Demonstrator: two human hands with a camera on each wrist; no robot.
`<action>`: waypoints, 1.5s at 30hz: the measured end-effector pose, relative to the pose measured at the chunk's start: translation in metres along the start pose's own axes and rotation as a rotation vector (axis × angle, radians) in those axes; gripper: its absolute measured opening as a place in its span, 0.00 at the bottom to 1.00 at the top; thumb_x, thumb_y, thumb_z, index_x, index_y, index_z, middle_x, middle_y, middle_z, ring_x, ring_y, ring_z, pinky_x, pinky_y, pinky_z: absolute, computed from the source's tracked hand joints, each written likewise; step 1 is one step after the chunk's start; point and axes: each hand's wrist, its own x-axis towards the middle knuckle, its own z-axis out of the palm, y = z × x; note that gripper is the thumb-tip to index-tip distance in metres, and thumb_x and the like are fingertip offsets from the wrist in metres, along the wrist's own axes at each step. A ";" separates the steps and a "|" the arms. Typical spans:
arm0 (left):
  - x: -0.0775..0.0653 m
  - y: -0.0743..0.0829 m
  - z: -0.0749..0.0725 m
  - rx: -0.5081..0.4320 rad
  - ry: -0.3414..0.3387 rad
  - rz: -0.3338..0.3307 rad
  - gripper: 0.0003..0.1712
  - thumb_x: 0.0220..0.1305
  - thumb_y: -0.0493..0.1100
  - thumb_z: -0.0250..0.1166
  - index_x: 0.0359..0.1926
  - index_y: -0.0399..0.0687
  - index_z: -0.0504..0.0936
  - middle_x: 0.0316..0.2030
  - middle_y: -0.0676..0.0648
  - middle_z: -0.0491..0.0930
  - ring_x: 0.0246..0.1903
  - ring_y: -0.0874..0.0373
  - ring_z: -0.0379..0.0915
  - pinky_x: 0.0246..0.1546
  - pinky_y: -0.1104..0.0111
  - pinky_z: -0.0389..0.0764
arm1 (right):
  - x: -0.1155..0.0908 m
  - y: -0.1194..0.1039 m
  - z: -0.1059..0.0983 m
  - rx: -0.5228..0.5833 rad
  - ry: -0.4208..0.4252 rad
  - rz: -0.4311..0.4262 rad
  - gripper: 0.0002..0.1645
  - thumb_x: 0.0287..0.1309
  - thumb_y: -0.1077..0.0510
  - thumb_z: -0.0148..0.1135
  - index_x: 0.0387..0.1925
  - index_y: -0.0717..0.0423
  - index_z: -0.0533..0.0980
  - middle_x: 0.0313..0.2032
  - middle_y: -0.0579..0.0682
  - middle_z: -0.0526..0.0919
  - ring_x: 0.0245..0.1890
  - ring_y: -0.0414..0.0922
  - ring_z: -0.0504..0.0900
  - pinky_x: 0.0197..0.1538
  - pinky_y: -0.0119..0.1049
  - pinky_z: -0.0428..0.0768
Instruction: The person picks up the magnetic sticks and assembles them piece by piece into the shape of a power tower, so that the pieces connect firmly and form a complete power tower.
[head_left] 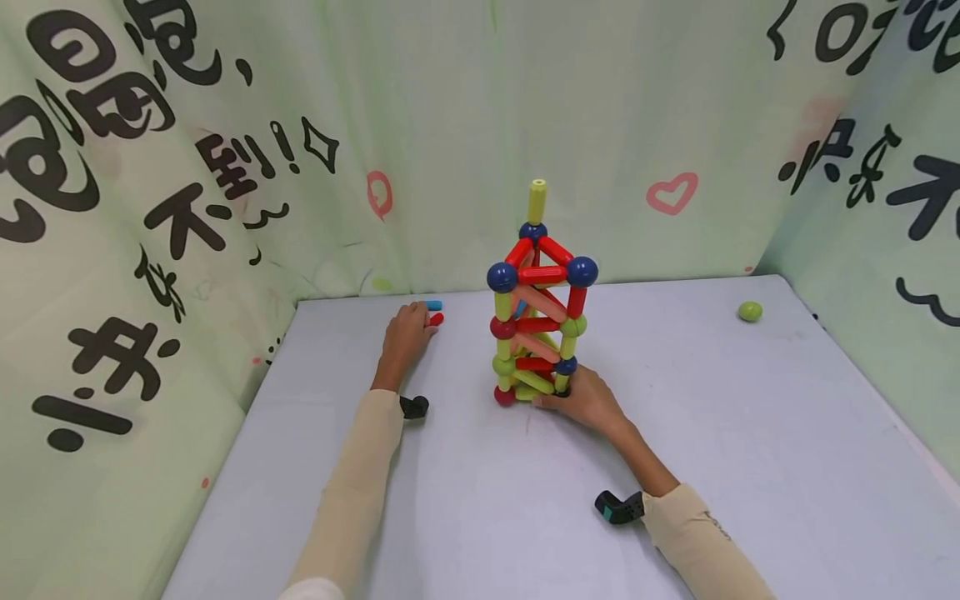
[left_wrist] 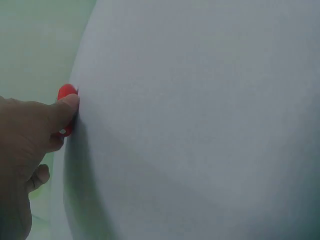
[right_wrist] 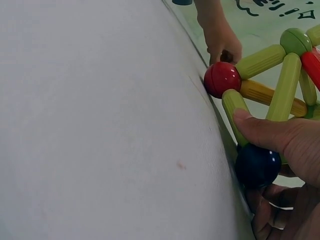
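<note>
A tower of magnetic rods and balls stands upright on the table, topped by a yellow rod. At its lower right corner my right hand grips the base. The right wrist view has its thumb on a lime rod and the fingers curled by a dark blue ball; a red ball forms another corner. My left hand, left of the tower near the back edge, pinches a red rod between thumb and fingers. A blue rod lies just beyond those fingertips.
A lone green ball sits at the back right of the white table. Pale green curtains with black writing hang behind and on both sides. Black wrist cameras jut out from both sleeves.
</note>
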 end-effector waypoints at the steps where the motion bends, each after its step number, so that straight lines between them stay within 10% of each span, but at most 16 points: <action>1: -0.001 0.000 0.000 -0.037 -0.016 -0.005 0.14 0.64 0.44 0.66 0.38 0.41 0.72 0.39 0.41 0.76 0.42 0.48 0.71 0.42 0.58 0.77 | 0.000 0.000 0.000 0.001 0.000 -0.001 0.44 0.51 0.47 0.74 0.66 0.53 0.64 0.58 0.60 0.78 0.57 0.57 0.77 0.57 0.56 0.76; 9: -0.002 0.022 -0.018 -0.499 0.042 0.055 0.19 0.66 0.38 0.64 0.56 0.33 0.78 0.48 0.36 0.78 0.46 0.45 0.74 0.46 0.60 0.78 | -0.001 -0.001 0.000 -0.002 -0.005 0.010 0.42 0.51 0.47 0.74 0.64 0.56 0.66 0.56 0.60 0.79 0.55 0.56 0.77 0.57 0.55 0.77; 18: -0.020 0.113 -0.126 -1.176 0.110 0.216 0.18 0.68 0.41 0.62 0.56 0.38 0.78 0.51 0.39 0.80 0.49 0.53 0.76 0.47 0.70 0.80 | 0.001 0.001 0.000 0.026 -0.007 -0.009 0.47 0.51 0.47 0.74 0.69 0.51 0.62 0.59 0.57 0.78 0.57 0.55 0.77 0.59 0.55 0.76; 25: -0.030 0.147 -0.168 -1.142 0.142 0.396 0.18 0.67 0.35 0.61 0.56 0.34 0.77 0.49 0.37 0.79 0.49 0.53 0.77 0.47 0.67 0.81 | 0.003 0.002 -0.002 0.033 -0.011 -0.021 0.48 0.51 0.48 0.74 0.70 0.50 0.61 0.59 0.56 0.77 0.58 0.55 0.76 0.59 0.55 0.75; 37: -0.029 0.144 -0.166 -1.012 0.132 0.414 0.18 0.69 0.38 0.60 0.57 0.34 0.77 0.45 0.36 0.80 0.46 0.55 0.75 0.44 0.67 0.78 | 0.004 0.001 0.000 0.052 -0.016 -0.010 0.46 0.51 0.47 0.74 0.69 0.50 0.62 0.59 0.57 0.78 0.58 0.55 0.76 0.60 0.56 0.75; 41: -0.014 0.126 -0.154 -1.026 0.185 0.334 0.17 0.74 0.42 0.54 0.54 0.35 0.78 0.42 0.35 0.80 0.44 0.51 0.76 0.40 0.69 0.76 | 0.005 0.001 0.003 0.044 0.006 0.007 0.45 0.51 0.46 0.74 0.67 0.52 0.64 0.57 0.58 0.79 0.55 0.55 0.78 0.57 0.55 0.77; 45: 0.010 0.088 -0.115 -0.814 0.239 0.146 0.16 0.73 0.45 0.55 0.49 0.38 0.81 0.42 0.39 0.83 0.44 0.51 0.77 0.44 0.68 0.77 | 0.008 0.000 0.010 0.025 0.036 0.017 0.44 0.50 0.44 0.74 0.65 0.55 0.66 0.54 0.59 0.81 0.52 0.55 0.79 0.54 0.53 0.79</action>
